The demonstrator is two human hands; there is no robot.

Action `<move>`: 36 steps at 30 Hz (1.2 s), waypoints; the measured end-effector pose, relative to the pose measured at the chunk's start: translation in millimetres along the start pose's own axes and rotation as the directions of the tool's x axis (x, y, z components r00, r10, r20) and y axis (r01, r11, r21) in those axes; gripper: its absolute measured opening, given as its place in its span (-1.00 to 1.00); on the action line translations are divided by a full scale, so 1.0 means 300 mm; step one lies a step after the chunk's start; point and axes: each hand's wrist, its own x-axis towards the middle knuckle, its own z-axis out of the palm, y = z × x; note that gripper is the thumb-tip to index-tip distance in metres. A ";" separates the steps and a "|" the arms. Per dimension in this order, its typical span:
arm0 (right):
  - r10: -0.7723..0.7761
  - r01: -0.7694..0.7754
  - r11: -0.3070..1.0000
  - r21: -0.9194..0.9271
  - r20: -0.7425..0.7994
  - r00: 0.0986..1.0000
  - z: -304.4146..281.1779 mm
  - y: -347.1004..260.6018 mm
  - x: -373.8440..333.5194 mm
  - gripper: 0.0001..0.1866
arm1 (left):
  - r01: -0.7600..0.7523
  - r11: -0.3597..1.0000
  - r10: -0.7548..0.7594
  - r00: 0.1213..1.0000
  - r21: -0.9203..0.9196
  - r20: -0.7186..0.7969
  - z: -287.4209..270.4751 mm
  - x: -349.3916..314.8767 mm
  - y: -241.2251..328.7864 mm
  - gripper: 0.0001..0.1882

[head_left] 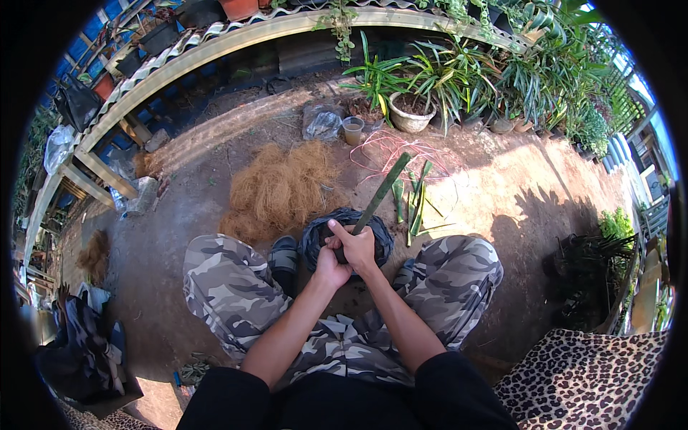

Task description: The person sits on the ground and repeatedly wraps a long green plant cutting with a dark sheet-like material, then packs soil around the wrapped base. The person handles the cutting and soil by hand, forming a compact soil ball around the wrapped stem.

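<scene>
Strong daylight glares on my right; gentler light falls over my lap.
Sun bleaches the dirt ground between two and three o'clock, where a ragged dark shadow lies at three; by four, the foliage sinks almost to black. Mid-dial, my left hand and right hand are evenly lit and fairly sharp. My fisheye view bows the pale beam into an arc from nine to one, softening toward a blue-fringed black rim.
</scene>
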 end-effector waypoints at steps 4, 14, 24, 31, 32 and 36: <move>0.040 -0.041 0.999 -0.007 -0.123 0.992 -0.005 -0.018 0.011 -0.53 | 0.017 0.981 0.013 0.988 0.195 -0.152 0.073 -0.007 -0.011 -0.62; -0.085 0.082 0.978 -0.193 -0.008 0.996 -0.062 -0.011 0.096 -0.21 | 0.239 0.653 0.181 0.872 0.719 -0.455 0.259 0.095 0.033 -0.49; -0.136 0.044 0.614 -0.788 -0.050 0.989 -0.245 0.246 0.230 -0.74 | 0.041 0.670 0.488 0.728 0.741 -0.482 0.102 0.120 0.223 -0.61; -0.052 0.478 0.128 -0.869 0.476 0.878 -0.201 0.413 0.114 -0.30 | -0.052 0.771 0.504 0.660 0.635 -0.557 0.024 0.094 0.251 -0.65; 0.011 0.468 0.101 -0.878 0.472 0.882 -0.190 0.413 0.108 -0.24 | -0.045 0.768 0.509 0.649 0.639 -0.566 0.018 0.090 0.251 -0.65; 0.121 0.414 0.030 -0.910 0.414 0.902 -0.168 0.400 0.103 -0.16 | -0.040 0.735 0.555 0.608 0.677 -0.567 0.002 0.075 0.245 -0.66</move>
